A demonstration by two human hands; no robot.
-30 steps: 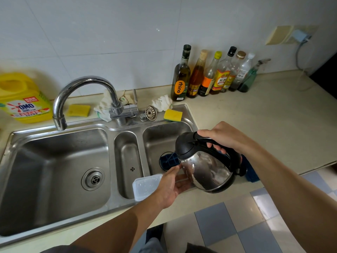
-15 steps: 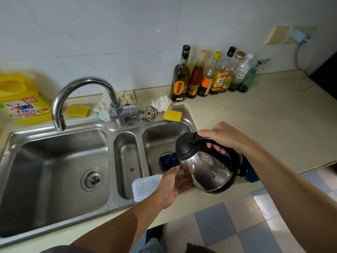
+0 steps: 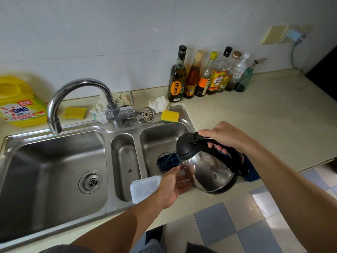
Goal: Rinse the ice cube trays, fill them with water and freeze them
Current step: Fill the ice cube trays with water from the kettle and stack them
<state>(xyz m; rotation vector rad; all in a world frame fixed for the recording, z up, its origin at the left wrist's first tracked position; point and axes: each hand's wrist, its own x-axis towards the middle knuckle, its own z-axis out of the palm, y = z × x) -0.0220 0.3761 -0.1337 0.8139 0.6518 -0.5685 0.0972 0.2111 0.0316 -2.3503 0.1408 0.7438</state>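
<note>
My right hand point(image 3: 222, 136) grips the black handle of a steel kettle point(image 3: 209, 172), which is tilted with its spout to the left. The spout hangs over a dark blue ice cube tray point(image 3: 167, 161) lying in the right sink basin, and a thin stream seems to run onto it. My left hand point(image 3: 171, 187) presses straight fingers against the kettle's lower side. A clear plastic tray or lid point(image 3: 144, 189) lies on the sink's front rim beside my left hand. Another blue object point(image 3: 252, 172) shows behind the kettle at the counter edge, mostly hidden.
The steel sink point(image 3: 109, 129) has three basins, with the faucet point(image 3: 78, 86) over the left one. Yellow sponges point(image 3: 169, 115) and rags lie behind it. A row of bottles point(image 3: 206, 77) stands at the wall, and a yellow detergent jug point(image 3: 18, 105) at far left.
</note>
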